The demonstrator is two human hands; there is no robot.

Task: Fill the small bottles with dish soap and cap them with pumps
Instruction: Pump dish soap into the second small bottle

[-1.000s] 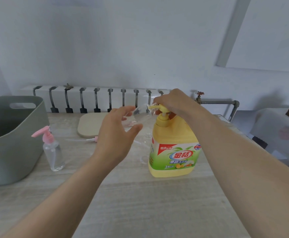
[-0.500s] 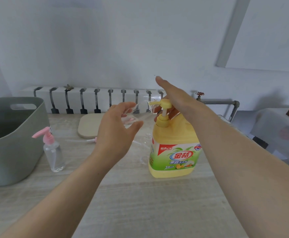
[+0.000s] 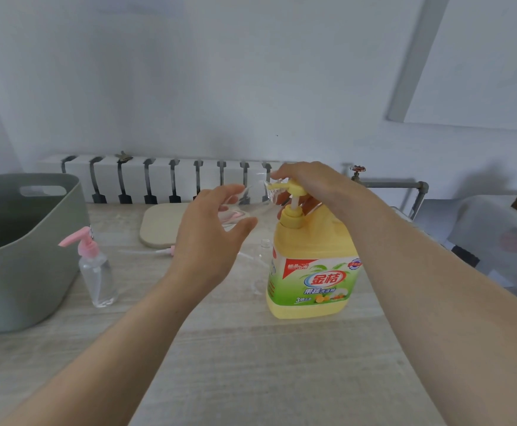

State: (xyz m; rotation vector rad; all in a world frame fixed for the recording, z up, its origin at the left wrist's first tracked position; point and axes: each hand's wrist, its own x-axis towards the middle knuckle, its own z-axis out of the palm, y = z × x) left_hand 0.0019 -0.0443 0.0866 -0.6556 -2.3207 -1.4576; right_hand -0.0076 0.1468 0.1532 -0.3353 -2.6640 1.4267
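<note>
A large yellow dish soap bottle [image 3: 314, 281] stands on the table right of centre. My right hand [image 3: 309, 182] lies flat on its yellow pump head, whose spout points left. My left hand [image 3: 211, 229] holds a small clear bottle [image 3: 251, 201] tilted on its side, its mouth at the spout. A second small clear bottle with a pink pump [image 3: 96, 269] stands upright at the left. A loose pink pump with a clear tube [image 3: 162, 251] lies on the table behind my left hand. Another small clear bottle [image 3: 262, 265] stands partly hidden beside the soap bottle.
A grey-green plastic tub [image 3: 26, 241] fills the left side of the table. A beige mat [image 3: 162, 226] lies at the back of the table [image 3: 251, 364]. A white radiator [image 3: 165, 176] runs along the wall, with a pipe and valve [image 3: 389, 182] to the right.
My right hand first pressed the pump head down, lifted off as the head rose, and now rests on the raised head again. The left hand kept the small bottle at the spout.
</note>
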